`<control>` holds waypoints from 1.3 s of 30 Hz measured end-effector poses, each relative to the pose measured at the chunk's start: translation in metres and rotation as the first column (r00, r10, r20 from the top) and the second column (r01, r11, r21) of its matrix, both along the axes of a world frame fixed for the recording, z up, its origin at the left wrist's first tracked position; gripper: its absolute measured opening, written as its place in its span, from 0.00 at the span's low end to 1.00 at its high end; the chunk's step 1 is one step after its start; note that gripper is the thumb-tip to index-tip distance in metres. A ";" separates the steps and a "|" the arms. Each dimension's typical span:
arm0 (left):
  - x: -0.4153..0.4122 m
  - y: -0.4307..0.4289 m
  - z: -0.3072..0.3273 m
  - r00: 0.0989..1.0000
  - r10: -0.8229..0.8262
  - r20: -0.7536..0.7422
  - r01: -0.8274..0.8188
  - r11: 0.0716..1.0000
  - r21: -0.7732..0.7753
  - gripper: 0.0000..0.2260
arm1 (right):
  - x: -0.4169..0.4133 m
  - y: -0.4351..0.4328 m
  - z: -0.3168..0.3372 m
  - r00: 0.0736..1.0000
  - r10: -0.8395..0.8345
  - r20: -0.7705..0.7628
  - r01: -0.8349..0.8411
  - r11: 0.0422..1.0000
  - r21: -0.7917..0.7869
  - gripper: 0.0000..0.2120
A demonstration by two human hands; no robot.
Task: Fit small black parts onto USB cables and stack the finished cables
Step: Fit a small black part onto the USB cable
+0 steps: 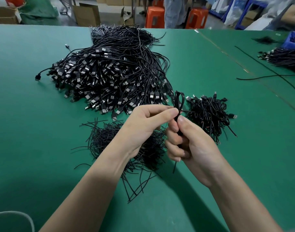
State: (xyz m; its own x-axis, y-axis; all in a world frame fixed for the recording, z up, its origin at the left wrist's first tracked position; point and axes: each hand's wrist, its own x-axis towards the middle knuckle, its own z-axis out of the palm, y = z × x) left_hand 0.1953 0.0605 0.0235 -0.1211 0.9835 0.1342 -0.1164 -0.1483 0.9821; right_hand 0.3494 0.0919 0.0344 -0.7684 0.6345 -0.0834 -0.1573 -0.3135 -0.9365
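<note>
One folded USB cable (177, 118) is held above the green table (34, 131). It is gripped by the right hand (193, 148) and pinched by the left hand (143, 124), which are close together. Three piles are seen near them: one big cable pile (106, 72), one small bundled pile (210, 114), and one pile of thin black ties (106, 139).

Hands: two, left hand (143, 124) and right hand (190, 144), gripping one folded cable (179, 99). Heaps on green table (26, 131): four. One big cable heap (110, 72), one strand heap (108, 139), one small bundle heap (208, 114), one far heap (284, 58). Loose long cables (267, 71) at right: two. Blue bin (294, 41): one. Orange stools (154, 17): two.
</note>
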 end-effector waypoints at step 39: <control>0.017 0.002 0.004 0.833 0.387 -0.395 -0.339 0.922 0.188 0.08 | -0.005 0.015 0.001 0.863 -0.491 -0.117 0.502 0.813 0.296 0.09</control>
